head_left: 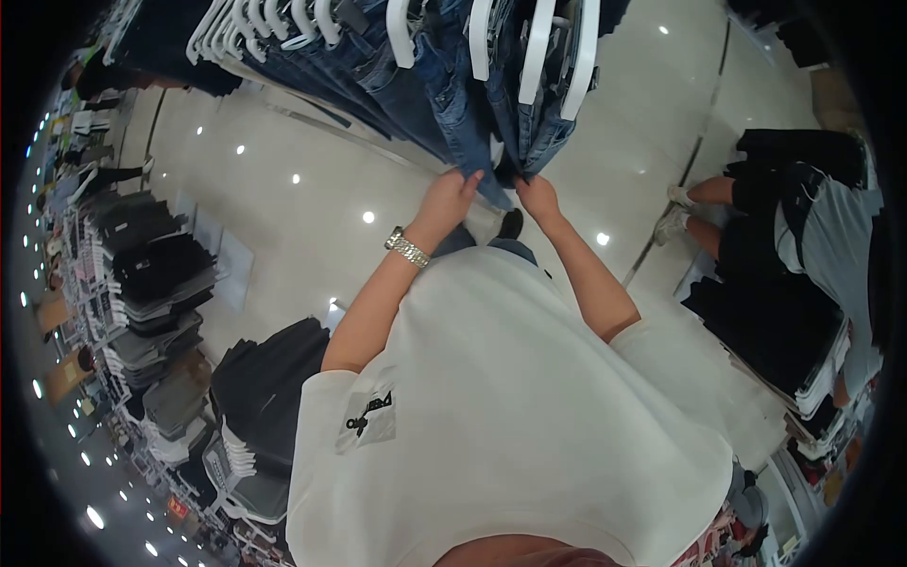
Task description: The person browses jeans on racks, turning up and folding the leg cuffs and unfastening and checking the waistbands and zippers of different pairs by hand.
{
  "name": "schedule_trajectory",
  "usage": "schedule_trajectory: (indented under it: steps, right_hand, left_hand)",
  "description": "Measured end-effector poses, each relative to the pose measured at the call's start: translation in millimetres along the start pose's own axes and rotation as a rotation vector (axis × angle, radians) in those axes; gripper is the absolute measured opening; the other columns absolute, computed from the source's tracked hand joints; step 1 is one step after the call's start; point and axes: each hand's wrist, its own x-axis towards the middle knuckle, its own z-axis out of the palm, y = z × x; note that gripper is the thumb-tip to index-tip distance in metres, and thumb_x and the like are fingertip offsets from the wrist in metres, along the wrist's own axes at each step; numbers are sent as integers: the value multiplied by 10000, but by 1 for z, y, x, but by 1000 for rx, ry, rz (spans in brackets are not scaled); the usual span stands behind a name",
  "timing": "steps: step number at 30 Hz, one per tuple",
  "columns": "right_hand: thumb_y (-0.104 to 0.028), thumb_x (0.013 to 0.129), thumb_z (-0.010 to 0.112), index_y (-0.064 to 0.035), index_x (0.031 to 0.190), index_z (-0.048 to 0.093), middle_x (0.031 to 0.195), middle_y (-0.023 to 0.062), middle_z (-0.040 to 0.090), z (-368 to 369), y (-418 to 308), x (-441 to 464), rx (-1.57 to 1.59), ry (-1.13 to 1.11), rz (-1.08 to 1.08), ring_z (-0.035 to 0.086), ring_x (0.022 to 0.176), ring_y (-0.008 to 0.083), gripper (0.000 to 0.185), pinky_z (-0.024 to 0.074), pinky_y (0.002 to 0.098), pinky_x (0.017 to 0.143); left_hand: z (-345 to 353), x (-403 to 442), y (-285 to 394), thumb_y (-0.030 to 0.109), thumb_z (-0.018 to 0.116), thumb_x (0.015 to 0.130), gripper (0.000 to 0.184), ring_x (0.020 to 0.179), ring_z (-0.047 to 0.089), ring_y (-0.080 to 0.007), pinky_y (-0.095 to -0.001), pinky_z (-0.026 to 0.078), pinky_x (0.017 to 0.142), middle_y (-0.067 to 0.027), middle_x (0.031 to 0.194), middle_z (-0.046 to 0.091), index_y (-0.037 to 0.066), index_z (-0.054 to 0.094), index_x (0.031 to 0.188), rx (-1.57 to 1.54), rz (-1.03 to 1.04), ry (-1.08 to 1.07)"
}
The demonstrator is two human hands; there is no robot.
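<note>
Blue denim jeans [453,104] hang from white hangers [480,42] on a rack in front of me. My left hand [453,194], with a metal watch [407,248] on its wrist, has its fingers closed on the lower part of one pair. Close by on the right, my right hand [538,197] pinches the denim at the bottom of the neighbouring jeans [548,142]. The fingertips of both hands are partly hidden by the fabric.
More jeans on white hangers [260,19] fill the rack at upper left. Dark garments [156,274] hang in rows on the left, with black trousers [274,378] nearer me. A person [756,213] stands at right beside black garments [770,321]. The floor [312,203] is shiny.
</note>
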Motion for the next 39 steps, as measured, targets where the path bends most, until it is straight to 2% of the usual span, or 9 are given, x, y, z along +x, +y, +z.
schedule_trajectory:
  steps: [2, 5, 8, 11, 17, 19, 24, 31, 39]
  right_hand:
    - [-350, 885, 535, -25, 1033, 683, 1006, 265, 677, 21, -4, 3, -34, -114, -10, 641, 983, 443, 386, 504, 492, 873]
    - [-339, 919, 532, 12, 1128, 650, 1121, 234, 675, 6, -59, -25, -101, -309, -14, 633, 1067, 408, 425, 489, 453, 946]
    - [-289, 926, 569, -8, 1181, 637, 1180, 192, 665, 132, 67, 32, 55, -231, -411, 623, 1120, 360, 386, 481, 415, 973]
    - [-289, 921, 560, -51, 1078, 692, 1047, 132, 712, 124, 13, 21, 113, 250, -833, 671, 1005, 313, 314, 504, 383, 917]
    - [-317, 926, 616, 7, 1046, 684, 889, 169, 717, 99, -31, 11, 447, 152, 255, 705, 854, 270, 353, 538, 370, 774]
    - [-306, 947, 582, 28, 1047, 666, 852, 193, 709, 113, -8, 13, 34, 349, 256, 719, 746, 287, 359, 551, 400, 681]
    - [-348, 992, 491, 35, 1114, 610, 849, 183, 701, 102, -4, 13, 366, 477, 382, 715, 653, 273, 420, 548, 372, 548]
    - [-401, 928, 555, -16, 1147, 518, 933, 166, 660, 110, -3, 48, 429, -99, 957, 662, 710, 272, 445, 557, 439, 635]
    - [-352, 924, 617, -52, 1195, 571, 1005, 114, 672, 240, -141, 108, 367, -461, 272, 667, 853, 212, 407, 544, 373, 715]
  left_hand:
    - [-3, -1, 4, 255, 588, 983, 339, 634, 626, -315, -388, 486, 608, -195, 704, 628, -59, 626, 860, 71, 39, -29]
    - [-10, 0, 29, 267, 587, 968, 376, 638, 574, -408, -442, 451, 599, -243, 705, 595, -71, 608, 805, 129, 123, -69]
    - [-6, 7, 20, 246, 572, 957, 353, 695, 577, -430, -470, 456, 644, -254, 745, 606, -60, 613, 784, 159, 191, -174]
    - [-19, 7, 19, 195, 554, 958, 252, 816, 596, -416, -457, 481, 724, -248, 861, 630, -44, 618, 910, 80, 288, -287]
    - [-81, -13, -46, 111, 528, 962, 325, 1097, 622, -323, -378, 501, 912, -203, 1203, 635, 0, 557, 1266, -212, 208, -258]
    - [-108, -18, -90, 107, 527, 965, 346, 1127, 626, -291, -355, 497, 936, -183, 1241, 634, 9, 556, 1295, -292, 72, -236]
    - [-185, -45, -178, 96, 505, 976, 301, 1064, 655, -244, -327, 508, 902, -161, 1191, 660, -6, 579, 1249, -243, -63, -44]
    - [-239, -75, -240, 124, 496, 976, 284, 991, 684, -281, -355, 514, 865, -180, 1107, 685, -9, 599, 1204, -505, -231, 119]
    - [-299, -43, -272, 125, 463, 1012, 276, 1024, 667, -189, -291, 503, 845, -93, 1158, 655, 6, 583, 1230, -536, -319, 142]
